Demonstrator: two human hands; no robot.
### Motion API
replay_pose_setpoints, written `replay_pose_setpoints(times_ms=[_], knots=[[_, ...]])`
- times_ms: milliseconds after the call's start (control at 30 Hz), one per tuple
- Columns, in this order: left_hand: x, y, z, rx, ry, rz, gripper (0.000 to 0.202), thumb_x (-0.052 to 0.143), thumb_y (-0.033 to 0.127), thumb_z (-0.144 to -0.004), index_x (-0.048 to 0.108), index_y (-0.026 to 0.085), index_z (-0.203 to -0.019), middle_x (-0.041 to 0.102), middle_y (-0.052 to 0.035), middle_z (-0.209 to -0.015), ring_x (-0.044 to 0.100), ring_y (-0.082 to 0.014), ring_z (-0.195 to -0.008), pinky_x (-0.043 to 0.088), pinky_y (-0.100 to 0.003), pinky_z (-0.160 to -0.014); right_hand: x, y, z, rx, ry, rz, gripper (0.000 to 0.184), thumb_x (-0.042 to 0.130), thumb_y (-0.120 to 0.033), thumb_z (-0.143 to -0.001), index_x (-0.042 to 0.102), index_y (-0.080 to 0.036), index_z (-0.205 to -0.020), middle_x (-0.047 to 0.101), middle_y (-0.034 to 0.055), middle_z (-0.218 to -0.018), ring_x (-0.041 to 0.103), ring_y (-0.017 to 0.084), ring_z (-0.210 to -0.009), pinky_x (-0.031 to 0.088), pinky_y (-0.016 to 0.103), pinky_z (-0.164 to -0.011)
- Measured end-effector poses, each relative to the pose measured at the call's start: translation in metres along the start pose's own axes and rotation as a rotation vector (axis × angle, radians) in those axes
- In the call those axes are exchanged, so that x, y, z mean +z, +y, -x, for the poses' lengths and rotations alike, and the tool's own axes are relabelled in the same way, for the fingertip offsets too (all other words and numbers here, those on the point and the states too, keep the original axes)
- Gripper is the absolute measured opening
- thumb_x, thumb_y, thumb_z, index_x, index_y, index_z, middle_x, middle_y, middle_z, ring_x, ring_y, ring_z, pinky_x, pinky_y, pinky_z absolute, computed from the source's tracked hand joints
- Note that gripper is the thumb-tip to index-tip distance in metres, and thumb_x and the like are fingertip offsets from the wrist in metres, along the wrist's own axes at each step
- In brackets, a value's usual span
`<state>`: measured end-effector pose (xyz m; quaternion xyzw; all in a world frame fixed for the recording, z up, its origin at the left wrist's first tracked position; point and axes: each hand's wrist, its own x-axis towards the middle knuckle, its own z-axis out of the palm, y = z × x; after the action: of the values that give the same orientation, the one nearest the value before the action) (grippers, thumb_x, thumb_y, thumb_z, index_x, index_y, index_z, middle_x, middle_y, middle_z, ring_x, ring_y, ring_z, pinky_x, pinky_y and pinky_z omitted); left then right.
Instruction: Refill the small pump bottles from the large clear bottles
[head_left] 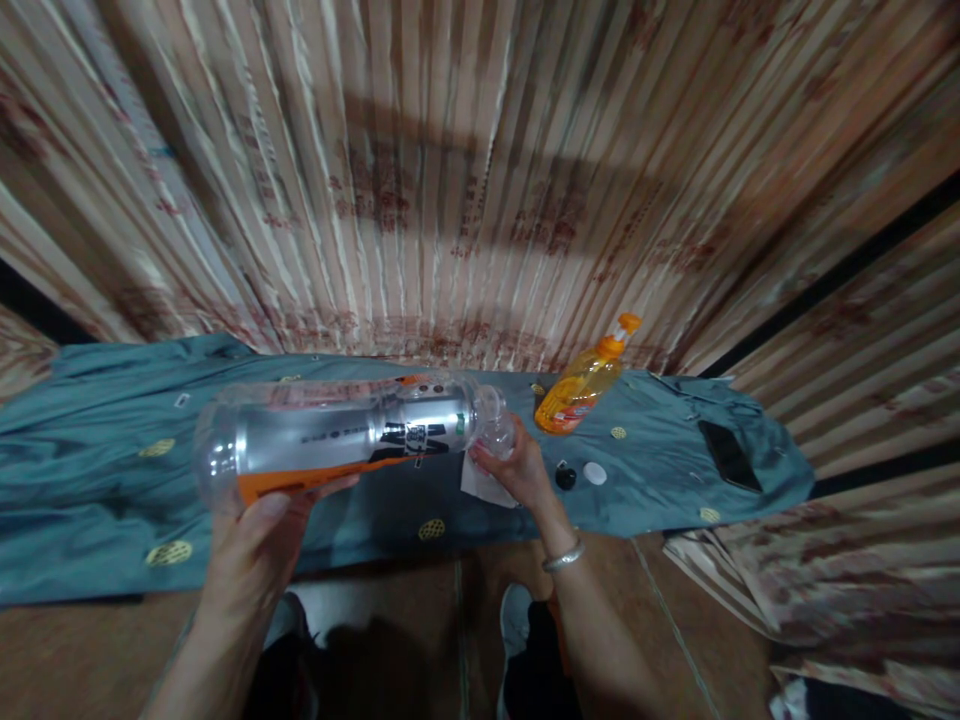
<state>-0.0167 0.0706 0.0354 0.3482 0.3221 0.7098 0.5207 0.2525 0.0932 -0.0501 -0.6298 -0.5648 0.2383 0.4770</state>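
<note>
A large clear plastic bottle (315,435) with a silver and orange label lies sideways in the air above the cloth-covered table, its neck pointing right. My left hand (259,535) grips it from below near the base, the thumb along the orange strip. At the other end my right hand (517,465) has its fingers closed around the clear neck end. Details of the mouth are hard to make out through the clear plastic and fingers. Under my right hand lies a white paper (486,486), partly covered.
A pump bottle of orange liquid (579,390) stands behind my right hand. Nearer are a black cap (565,477) and a white disc (595,473). A dark phone (729,455) rests at the right end of the green cloth (390,535). Striped curtains (450,180) hang close behind.
</note>
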Motion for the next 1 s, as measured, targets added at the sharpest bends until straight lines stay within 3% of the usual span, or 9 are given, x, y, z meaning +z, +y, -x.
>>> replay_pose_setpoints(times_ms=[300,767,1000], knots=[[-0.021,-0.007,-0.003,-0.027,-0.121,-0.022,0.051,0.085,0.036,-0.062,0.071,0.042,-0.110,0.080,0.0067,-0.083,0.076,-0.0239,-0.080,0.068,-0.042,-0.069,-0.001,-0.002,-0.001,0.006,-0.011,0.018,0.061,0.078,-0.043,-0.066,0.058,-0.021,-0.119,0.074,0.0058,-0.103,0.071,0.025,-0.090,0.056,0.039,-0.081],[-0.014,-0.006,0.000,-0.033,-0.074,-0.034,0.058,0.087,0.036,-0.058,0.069,0.046,-0.113,0.080,0.0077,-0.083,0.075,-0.0256,-0.077,0.068,-0.045,-0.066,-0.001,0.001,-0.003,-0.007,0.000,0.010,0.063,0.079,-0.044,-0.066,0.057,-0.021,-0.121,0.074,0.0065,-0.105,0.071,0.027,-0.094,0.057,0.041,-0.082],[0.000,-0.002,0.003,-0.031,0.034,-0.032,0.047,0.092,0.040,-0.045,0.077,0.036,-0.090,0.078,0.0073,-0.075,0.074,-0.0228,-0.070,0.068,-0.040,-0.058,0.000,0.002,-0.004,-0.008,-0.008,0.017,0.063,0.079,-0.044,-0.066,0.057,-0.020,-0.120,0.074,0.0067,-0.104,0.071,0.027,-0.091,0.057,0.041,-0.082]])
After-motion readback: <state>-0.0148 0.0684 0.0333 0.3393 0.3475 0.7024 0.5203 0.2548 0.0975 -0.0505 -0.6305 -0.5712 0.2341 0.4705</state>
